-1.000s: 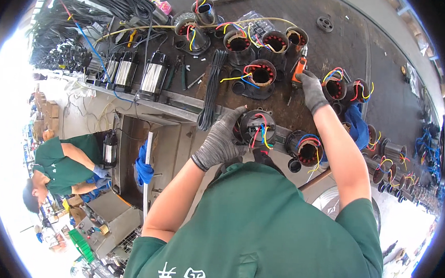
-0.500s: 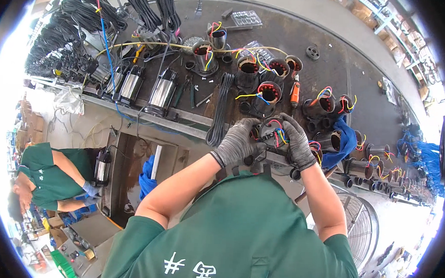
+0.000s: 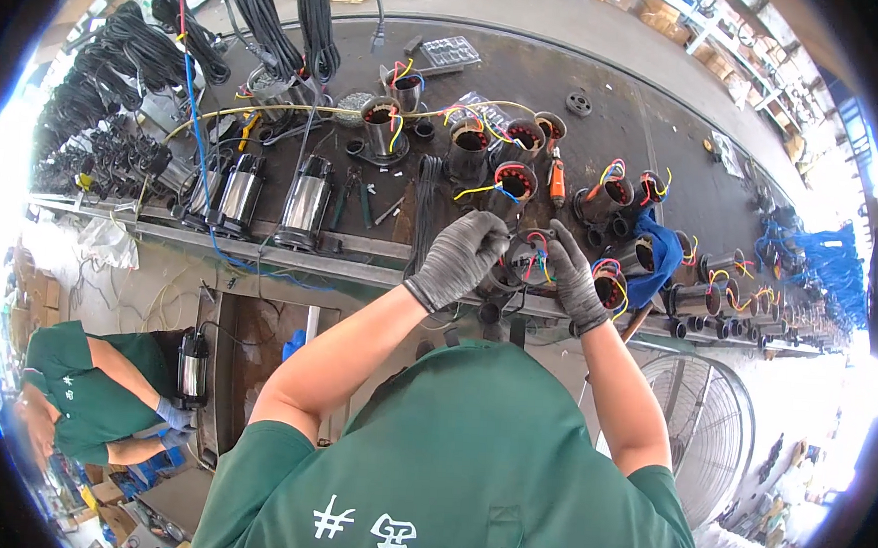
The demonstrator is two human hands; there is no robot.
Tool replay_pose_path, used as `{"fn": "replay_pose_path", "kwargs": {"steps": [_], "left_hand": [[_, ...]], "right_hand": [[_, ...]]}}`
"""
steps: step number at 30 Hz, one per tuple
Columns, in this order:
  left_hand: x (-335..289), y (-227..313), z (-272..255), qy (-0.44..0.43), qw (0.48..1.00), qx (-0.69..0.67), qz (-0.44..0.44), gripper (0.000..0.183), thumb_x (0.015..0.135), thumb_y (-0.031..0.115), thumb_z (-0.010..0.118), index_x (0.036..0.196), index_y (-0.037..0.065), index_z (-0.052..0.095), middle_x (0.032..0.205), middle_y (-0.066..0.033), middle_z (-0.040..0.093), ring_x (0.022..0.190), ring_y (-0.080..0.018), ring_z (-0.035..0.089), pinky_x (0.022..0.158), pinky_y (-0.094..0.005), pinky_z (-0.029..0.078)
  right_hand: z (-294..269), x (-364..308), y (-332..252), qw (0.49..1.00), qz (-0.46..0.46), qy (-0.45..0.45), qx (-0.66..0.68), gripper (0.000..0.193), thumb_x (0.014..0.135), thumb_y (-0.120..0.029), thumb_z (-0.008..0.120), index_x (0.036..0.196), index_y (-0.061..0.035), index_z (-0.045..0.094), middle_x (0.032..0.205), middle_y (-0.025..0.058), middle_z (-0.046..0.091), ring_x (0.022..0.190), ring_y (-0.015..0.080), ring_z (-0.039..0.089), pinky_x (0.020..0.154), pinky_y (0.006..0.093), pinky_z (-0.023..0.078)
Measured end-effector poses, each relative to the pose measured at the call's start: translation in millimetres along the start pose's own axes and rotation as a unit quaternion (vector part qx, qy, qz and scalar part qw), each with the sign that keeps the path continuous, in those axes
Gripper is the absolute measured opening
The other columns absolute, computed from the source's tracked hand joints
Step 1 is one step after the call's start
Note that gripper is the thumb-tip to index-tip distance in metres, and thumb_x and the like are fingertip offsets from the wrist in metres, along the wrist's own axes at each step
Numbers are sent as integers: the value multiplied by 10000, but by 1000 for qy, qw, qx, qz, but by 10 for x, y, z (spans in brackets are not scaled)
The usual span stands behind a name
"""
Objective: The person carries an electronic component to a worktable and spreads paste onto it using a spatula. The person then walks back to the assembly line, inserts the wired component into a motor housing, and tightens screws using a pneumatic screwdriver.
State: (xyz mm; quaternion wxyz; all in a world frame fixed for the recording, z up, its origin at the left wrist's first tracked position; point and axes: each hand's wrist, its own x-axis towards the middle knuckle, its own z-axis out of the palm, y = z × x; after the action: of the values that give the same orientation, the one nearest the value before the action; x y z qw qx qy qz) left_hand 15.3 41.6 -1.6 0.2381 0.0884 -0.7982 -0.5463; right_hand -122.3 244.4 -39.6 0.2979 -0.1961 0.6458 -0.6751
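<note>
A round black motor cover [image 3: 532, 262] with red, blue and yellow wires on its face is between my gloved hands at the bench's near edge. My right hand [image 3: 576, 283] grips the cover's right side, fingers along its rim. My left hand [image 3: 459, 262] is at its left, fingertips pinched together near the upper left rim; anything between them is too small to make out. Just beyond stands an open motor housing [image 3: 514, 182] with a red-edged winding and a yellow wire. A bundled black cable [image 3: 425, 210] lies beyond my left hand.
Several wired motor housings [image 3: 468, 146] stand on the dark bench [image 3: 602, 120]. An orange-handled screwdriver [image 3: 558, 181] and a blue cloth [image 3: 663, 254] lie to the right. Silver pumps [image 3: 308, 198] line the left edge. A co-worker [image 3: 111, 387] handles a pump at lower left; a large fan [image 3: 697, 413] stands lower right.
My left hand has come away from the cover's side and closed its fingertips up near the rim. My right hand still holds the cover. The whole view has shifted slightly.
</note>
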Motion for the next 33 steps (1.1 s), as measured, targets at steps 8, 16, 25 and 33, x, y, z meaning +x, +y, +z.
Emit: {"fn": "replay_pose_path", "kwargs": {"steps": [8,16,25,33], "left_hand": [[317,147,317,-131,961,171,174,326,804,17,693,1119,83,642,1055,-155,625,1000,-361,638,875,-421,535],[428,53,414,-98,969,215,73,260,801,86,771,1036,63,660,1039,-148,632,982,-350,634,877,-415,531],[403,-287,569,-71,994,85,-17,134,877,51,695,1009,27,680,1018,-146,634,954,-317,649,852,-375,538],[205,145,471,-7,973,226,-45,181,879,124,735,1029,26,704,971,-161,664,898,-330,679,788,-402,554]], "right_hand": [[11,218,30,988,-94,-17,-121,403,1023,-303,583,1323,-33,594,1195,131,648,1113,217,607,985,339,465],[15,222,-54,936,-249,23,-247,274,1021,-133,522,1271,-32,568,1172,112,615,1052,172,587,957,325,474],[-48,289,-115,933,-11,-141,331,522,936,31,434,1439,-100,395,1375,143,549,1237,222,548,1080,352,440],[-36,413,-198,966,6,-227,120,489,934,46,518,1408,-53,448,1324,148,594,1227,222,564,1079,359,448]]}}
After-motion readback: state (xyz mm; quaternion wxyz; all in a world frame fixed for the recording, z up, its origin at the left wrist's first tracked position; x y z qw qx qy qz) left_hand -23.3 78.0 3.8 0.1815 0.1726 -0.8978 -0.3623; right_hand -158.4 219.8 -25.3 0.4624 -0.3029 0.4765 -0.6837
